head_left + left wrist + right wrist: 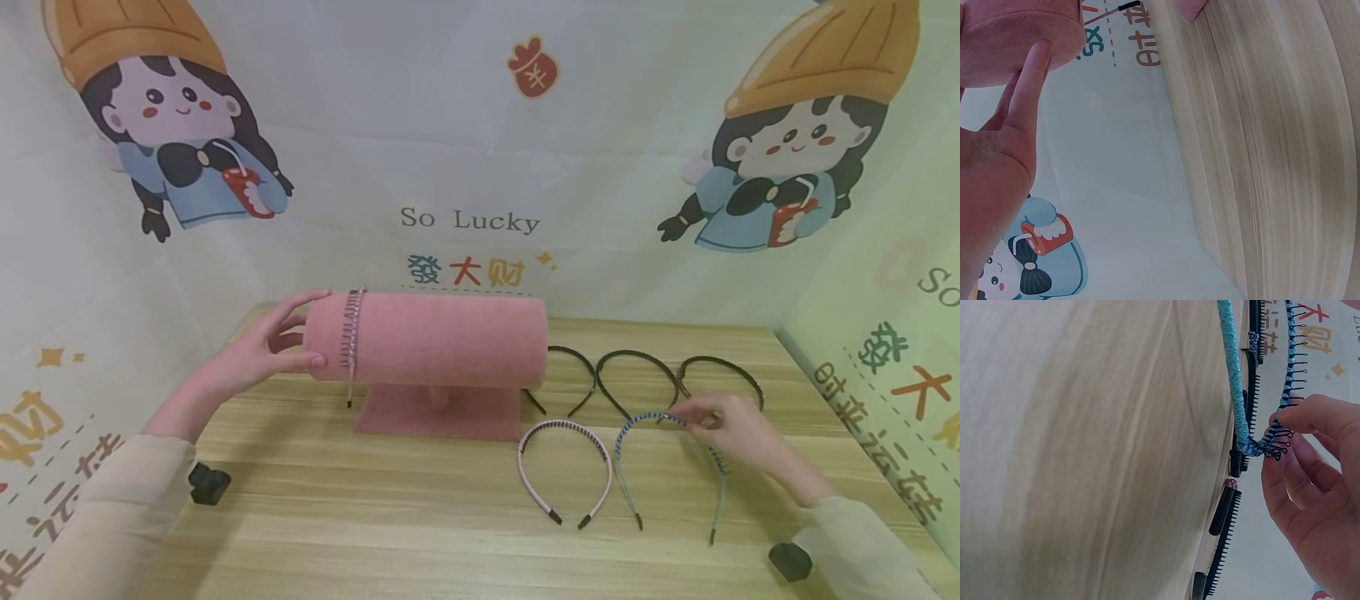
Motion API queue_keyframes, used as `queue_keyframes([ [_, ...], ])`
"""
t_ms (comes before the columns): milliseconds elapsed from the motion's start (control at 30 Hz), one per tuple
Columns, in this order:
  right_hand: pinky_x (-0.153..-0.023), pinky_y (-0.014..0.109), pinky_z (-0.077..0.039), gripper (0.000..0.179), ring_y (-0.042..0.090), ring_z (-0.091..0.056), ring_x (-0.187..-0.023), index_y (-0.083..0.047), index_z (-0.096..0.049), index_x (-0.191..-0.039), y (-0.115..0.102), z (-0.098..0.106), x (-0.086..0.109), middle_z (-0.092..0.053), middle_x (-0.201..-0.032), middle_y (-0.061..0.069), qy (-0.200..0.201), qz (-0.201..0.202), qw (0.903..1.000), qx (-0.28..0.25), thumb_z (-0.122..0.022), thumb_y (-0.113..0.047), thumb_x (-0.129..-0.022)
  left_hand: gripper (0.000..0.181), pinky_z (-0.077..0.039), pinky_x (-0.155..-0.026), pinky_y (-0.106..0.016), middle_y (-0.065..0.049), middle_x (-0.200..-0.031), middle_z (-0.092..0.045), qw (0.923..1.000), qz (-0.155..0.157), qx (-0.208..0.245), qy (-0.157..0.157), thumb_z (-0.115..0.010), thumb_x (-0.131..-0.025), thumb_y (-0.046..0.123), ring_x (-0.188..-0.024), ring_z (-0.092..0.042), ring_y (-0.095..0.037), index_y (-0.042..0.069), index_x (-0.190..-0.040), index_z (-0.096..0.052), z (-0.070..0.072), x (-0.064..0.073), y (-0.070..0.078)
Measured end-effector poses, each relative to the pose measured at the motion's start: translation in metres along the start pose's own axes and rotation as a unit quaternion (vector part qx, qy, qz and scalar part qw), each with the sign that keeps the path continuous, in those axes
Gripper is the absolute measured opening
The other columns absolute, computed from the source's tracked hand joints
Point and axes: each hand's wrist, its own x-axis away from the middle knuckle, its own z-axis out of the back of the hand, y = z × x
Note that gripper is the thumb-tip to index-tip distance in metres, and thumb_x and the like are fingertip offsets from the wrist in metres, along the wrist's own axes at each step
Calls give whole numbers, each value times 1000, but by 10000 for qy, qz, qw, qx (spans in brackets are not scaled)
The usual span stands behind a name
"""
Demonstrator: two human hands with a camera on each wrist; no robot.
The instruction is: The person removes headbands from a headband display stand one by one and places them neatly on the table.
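Observation:
A pink padded roll (442, 337) on a pink stand (390, 412) carries a pale purple headband (351, 333) with teeth near its left end. My left hand (273, 346) holds the left end of the roll, thumb in front and fingers behind; in the left wrist view a fingertip presses its pink surface (997, 44). My right hand (723, 429) pinches a blue headband (624, 442) between thumb and fingers at its toothed arch. In the right wrist view the blue band (1233, 369) is up off the wood, and its wire teeth show beside the thumb.
A pale pink headband (525, 475) lies on the wooden table (420, 517) left of the blue one. Behind stand several dark headbands in a row, including the middle one (637, 353) and the right one (723, 360). Printed cloth walls (360, 150) enclose the table's back and sides.

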Motion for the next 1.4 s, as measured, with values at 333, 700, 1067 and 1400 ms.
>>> queue_keyframes([
  [333, -70, 20, -55, 27, 4, -63, -81, -9, -74, -108, 4, -3, 0, -74, -97, 5, -192, 78, 9997, -163, -71, 1, -83, 82, -59, -83, -30, 12, -137, -46, 10000, -38, 14, 2, -62, -94, -1, -116, -59, -1, 24, -159, -17, 0, 0, -1],
  [700, -71, 19, -55, 24, 6, -67, -85, -4, -73, -108, 6, -3, 0, -75, -101, 11, -508, 140, 9983, -248, -67, 1, -85, 83, -58, -84, -29, 11, -136, -46, 9999, 35, -80, 49, -62, -94, 0, -116, -58, 0, 26, -158, -17, 0, 0, -1],
  [1067, -73, 19, -55, 22, 10, -68, -86, -7, -74, -106, 8, -6, -2, -75, -100, 9, -501, 37, 9985, -198, -68, -1, -86, 83, -58, -85, -29, 10, -137, -45, 9999, 59, -115, 54, -62, -94, 1, -116, -58, 1, 27, -158, -17, -1, 0, 0],
  [1400, -75, 19, -54, 21, 14, -70, -89, -5, -74, -107, 8, -7, -6, -74, -106, 14, -622, 51, 9977, -269, -68, -2, -87, 83, -57, -86, -29, 9, -139, -43, 9999, 101, -115, 51, -62, -95, 2, -118, -56, 1, 28, -158, -16, -1, 0, 0],
])
